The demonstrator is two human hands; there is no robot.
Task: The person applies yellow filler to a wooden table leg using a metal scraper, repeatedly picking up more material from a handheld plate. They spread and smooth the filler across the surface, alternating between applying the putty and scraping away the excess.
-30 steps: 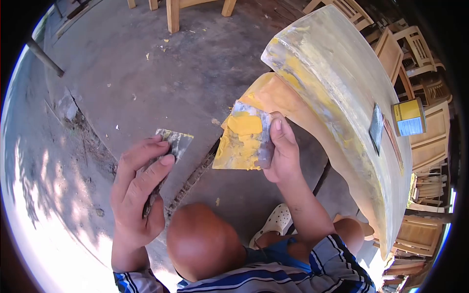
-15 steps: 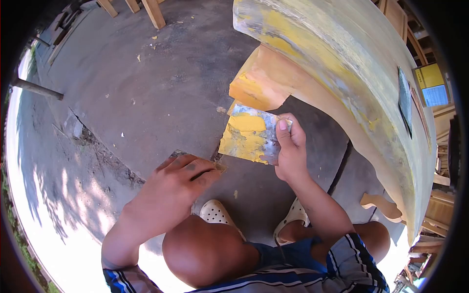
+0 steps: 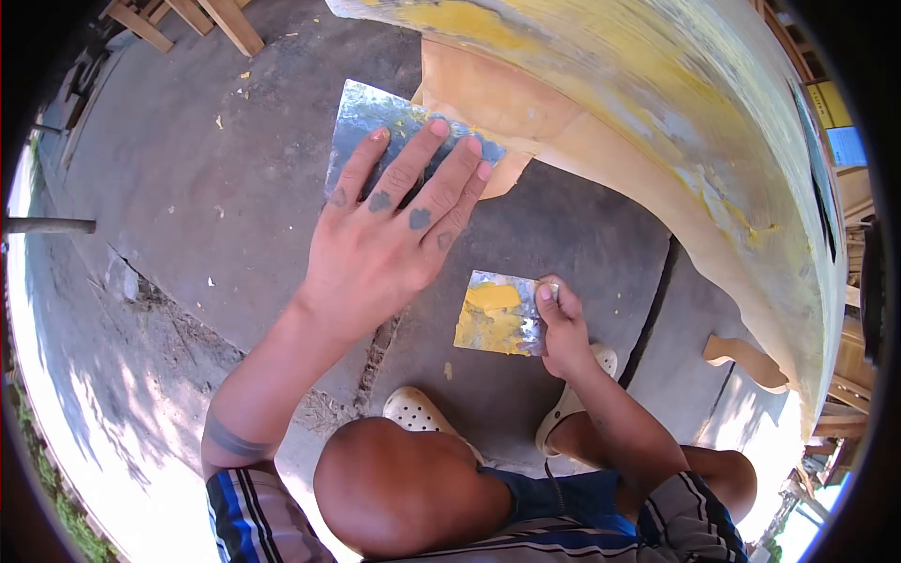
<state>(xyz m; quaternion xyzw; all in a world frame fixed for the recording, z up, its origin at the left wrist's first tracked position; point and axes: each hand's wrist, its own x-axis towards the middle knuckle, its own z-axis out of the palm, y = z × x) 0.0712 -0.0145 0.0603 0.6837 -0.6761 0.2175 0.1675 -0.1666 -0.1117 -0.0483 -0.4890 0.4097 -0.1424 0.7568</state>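
My left hand (image 3: 389,216) is raised with its fingers spread over the face of a grey, paint-smeared flat plate (image 3: 352,117), pressing it at the edge of a pale wooden piece (image 3: 488,89). Lower and to the right, my right hand (image 3: 563,328) pinches the right edge of a smaller square plate (image 3: 488,324), which carries a thick lump and smears of yellow paste. Above, the large curved panel (image 3: 610,84) shows streaks of yellow and grey.
Wooden legs (image 3: 230,23) stand at the top left on the concrete floor (image 3: 235,188). A post (image 3: 52,225) juts in at the left. A curved wooden foot (image 3: 746,361) and stacked wooden parts (image 3: 849,385) are at the right.
My left hand has moved up and forward, and its grey plate now shows beneath the fingers, against the wooden piece. My right hand and the yellow-smeared plate sit lower.
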